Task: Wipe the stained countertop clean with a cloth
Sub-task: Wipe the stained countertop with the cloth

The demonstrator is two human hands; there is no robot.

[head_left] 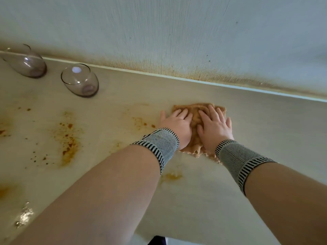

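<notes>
While both forearms reach across the worktop from its near edge, the left hand (177, 124) and right hand (215, 128) lie flat side by side on the cloth (195, 119), fingers spread and pressing down, gripping nothing. That cloth, tan and rumpled, sits toward the back edge, right of centre, so the wiping step looks to be in hand. Much remains: a small orange stain (172, 176) lies nearer the front between the arms, specks (143, 123) sit just left of the cloth, and a large rusty patch (68, 140) spreads well to the left. Next, I judge, the cloth must be dragged leftward under firm pressure over those marks. Two glasses (80, 80) stand at the back left corner, near the wall (177, 32), and could be knocked by a wide sweep.
</notes>
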